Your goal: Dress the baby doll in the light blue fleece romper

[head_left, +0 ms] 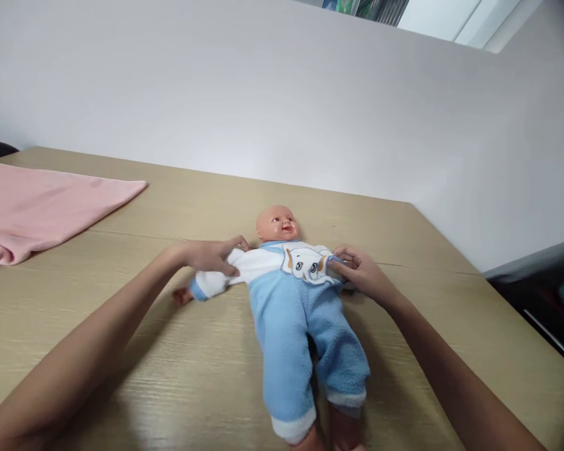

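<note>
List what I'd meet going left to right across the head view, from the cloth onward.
Pink cloth → left hand → doll's head → right hand → dark object at the right edge.

One head-worn camera looks forward and down over the nearby table [207, 376], facing a wall [216, 94].

The doll [275, 224] wears light blue trousers [282, 332] with white hems [295, 428] and a white top [254, 264] with blue trim [198, 289], patterned with a white animal face [305, 259] with dark eyes and orange marks. The cloth [47, 207] on the left is plain pink, the table [192, 363] tan with fine wood grain, and the far wall [216, 94] pale grey.
</note>
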The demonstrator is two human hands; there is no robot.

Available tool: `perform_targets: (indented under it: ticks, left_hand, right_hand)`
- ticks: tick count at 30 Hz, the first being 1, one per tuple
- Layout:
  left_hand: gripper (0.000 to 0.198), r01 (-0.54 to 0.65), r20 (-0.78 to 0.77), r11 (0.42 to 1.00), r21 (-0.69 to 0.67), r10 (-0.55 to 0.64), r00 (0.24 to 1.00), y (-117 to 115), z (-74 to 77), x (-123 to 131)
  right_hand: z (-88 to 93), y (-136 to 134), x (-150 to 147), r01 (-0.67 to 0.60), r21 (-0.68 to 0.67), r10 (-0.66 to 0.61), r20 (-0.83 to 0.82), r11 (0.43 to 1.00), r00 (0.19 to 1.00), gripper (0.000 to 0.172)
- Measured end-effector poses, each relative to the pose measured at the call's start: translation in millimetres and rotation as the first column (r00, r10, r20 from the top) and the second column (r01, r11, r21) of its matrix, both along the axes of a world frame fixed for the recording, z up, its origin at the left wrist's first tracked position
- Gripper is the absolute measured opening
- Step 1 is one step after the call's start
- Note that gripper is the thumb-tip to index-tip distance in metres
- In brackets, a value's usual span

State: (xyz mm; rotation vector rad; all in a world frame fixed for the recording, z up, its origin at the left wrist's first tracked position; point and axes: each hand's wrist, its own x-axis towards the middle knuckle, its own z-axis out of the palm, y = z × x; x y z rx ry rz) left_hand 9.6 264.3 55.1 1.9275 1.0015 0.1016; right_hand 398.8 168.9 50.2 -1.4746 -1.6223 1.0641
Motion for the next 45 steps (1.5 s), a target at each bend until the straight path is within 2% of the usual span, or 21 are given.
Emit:
perform_targets:
  ticks: [2, 4, 6, 8, 10, 12, 15, 17, 20, 23, 25, 29, 31, 34, 37, 40, 43, 45]
  left_hand:
    - [0.066, -0.044, -0.052, 0.998, 0.047, 0.046, 0.998, -1, 2.0, 0]
    - [0.071, -0.076, -0.092, 0.996, 0.055, 0.081, 0.993, -1, 3.6, -1]
    - [0.081, -0.119, -0.162, 0.992, 0.048, 0.126, 0.979, -1, 5.9, -6]
    - [0.093, -0.171, -0.240, 0.983, 0.068, 0.182, 0.954, 0, 10.2, -14]
    - [0.095, -0.182, -0.255, 0.974, 0.133, 0.211, 0.944, -2, 17.4, -20]
    - [0.085, -0.146, -0.183, 0.959, 0.244, 0.193, 0.964, -10, 27.5, -17]
    - [0.055, -0.096, 0.035, 0.891, 0.444, 0.090, 0.995, -32, 42.9, 16]
    - [0.037, -0.085, 0.207, 0.835, 0.543, -0.036, 0.978, -46, 47.3, 56]
    - [0.024, -0.013, 0.237, 0.749, 0.662, -0.194, 0.952, -51, 38.9, 125]
    - [0.015, 0.112, 0.136, 0.767, 0.632, -0.252, 0.958, -35, 18.7, 177]
    - [0.015, 0.136, 0.125, 0.766, 0.628, -0.272, 0.954, -22, 7.0, 194]
    - [0.011, 0.187, 0.160, 0.747, 0.638, -0.366, 0.917, -9, -0.8, 194]
    - [0.005, 0.236, 0.235, 0.757, 0.609, -0.457, 0.858, -11, 0.7, 187]
    - [0.013, 0.265, 0.418, 0.795, 0.546, -0.533, 0.736, -17, 3.6, 180]
    - [0.010, 0.175, 0.535, 0.836, 0.519, -0.478, 0.696, -21, 5.3, 177]
    - [0.009, 0.073, 0.615, 0.897, 0.436, -0.356, 0.703, -23, 7.9, 177]
    - [0.009, 0.086, 0.655, 0.961, 0.262, -0.243, 0.716, -23, 11.3, 180]
    - [0.009, 0.118, 0.658, 0.985, 0.129, -0.174, 0.732, -20, 11.9, 182]
  right_hand:
    - [-2.8, -5, -2, -0.060, 0.021, 0.058, 0.077, 0.998, 0.995, 0.046]
    - [-4.6, -11, -3, -0.068, 0.077, 0.054, 0.181, 0.995, 0.982, 0.041]
    - [-8.0, -18, 2, -0.009, 0.213, -0.048, 0.263, 0.977, 0.964, 0.036]
    - [-15.2, -26, 15, 0.040, 0.380, -0.177, 0.333, 0.924, 0.926, 0.032]
    - [-26.8, -33, 35, 0.019, 0.480, -0.244, 0.411, 0.877, 0.878, 0.039]
    - [-41.8, -42, 56, -0.024, 0.464, -0.217, 0.460, 0.886, 0.861, 0.057]
    - [-64.1, -53, 79, 0.004, 0.356, -0.158, 0.405, 0.935, 0.900, 0.068]
    - [-73.2, -57, 86, 0.071, 0.308, -0.181, 0.345, 0.949, 0.921, 0.060]
    - [-72.5, -58, 86, 0.173, 0.271, -0.231, 0.197, 0.947, 0.953, 0.045]
    - [-58.1, -56, 78, 0.231, 0.290, -0.245, 0.011, 0.929, 0.970, 0.045]
    - [-45.6, -53, 72, 0.230, 0.327, -0.231, -0.036, 0.917, 0.972, 0.045]
    - [-26.1, -39, 64, 0.200, 0.336, -0.189, -0.065, 0.920, 0.980, 0.042]
    - [-21.2, -27, 60, 0.243, 0.333, -0.211, -0.132, 0.911, 0.969, 0.045]
    - [-19.7, -9, 47, 0.323, 0.327, -0.261, -0.220, 0.888, 0.940, 0.051]
    - [-21.6, -1, 25, 0.301, 0.339, -0.239, -0.212, 0.891, 0.948, 0.050]
    - [-21.3, -8, 2, 0.143, 0.380, -0.139, -0.038, 0.914, 0.990, 0.032]
    - [-16.9, -24, -11, -0.002, 0.415, -0.054, 0.125, 0.910, 0.991, 0.023]
    - [-13.9, -35, -13, -0.041, 0.412, -0.002, 0.103, 0.910, 0.995, 0.025]
